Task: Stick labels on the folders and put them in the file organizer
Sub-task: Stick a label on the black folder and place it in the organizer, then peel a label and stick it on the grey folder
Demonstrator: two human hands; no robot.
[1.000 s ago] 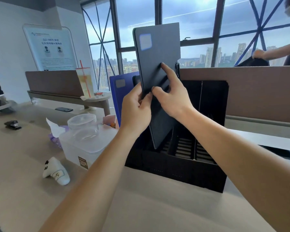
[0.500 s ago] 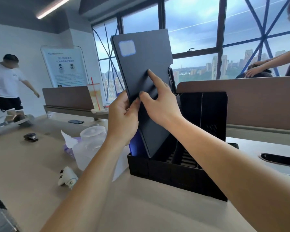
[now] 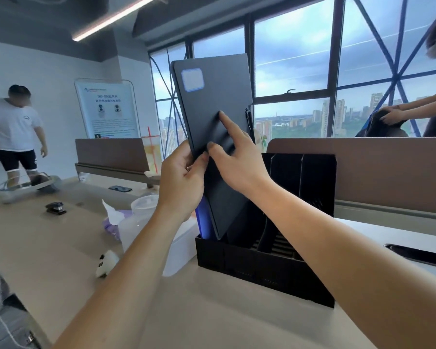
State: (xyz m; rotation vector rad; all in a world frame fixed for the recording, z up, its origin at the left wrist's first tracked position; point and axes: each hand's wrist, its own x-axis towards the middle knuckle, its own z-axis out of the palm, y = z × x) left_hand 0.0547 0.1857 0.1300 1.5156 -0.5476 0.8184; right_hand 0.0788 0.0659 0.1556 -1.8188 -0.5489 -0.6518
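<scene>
Dark folder (image 3: 213,102) with label (image 3: 192,79) at top corner, tilted, lower corner inside leftmost slot of black file organizer (image 3: 267,268) on worktop (image 3: 211,311). Left hand (image 3: 183,182) clamped on folder's left edge. Right hand (image 3: 237,161) spread, fingertips pressing cover. Blue folder (image 3: 203,222) behind. Plastic container (image 3: 146,222) beside organizer. Versus half a second ago: folder's bottom edge slightly lower in slot.

- L hand (image 3: 180,183) + forearm: bare, no sleeve in view, no watch/band at wrist
- small pale spot between fingers, poss. ring, can't tell
- R hand (image 3: 237,165) + forearm: bare, no sleeve, no rings, nails short, unpainted
</scene>
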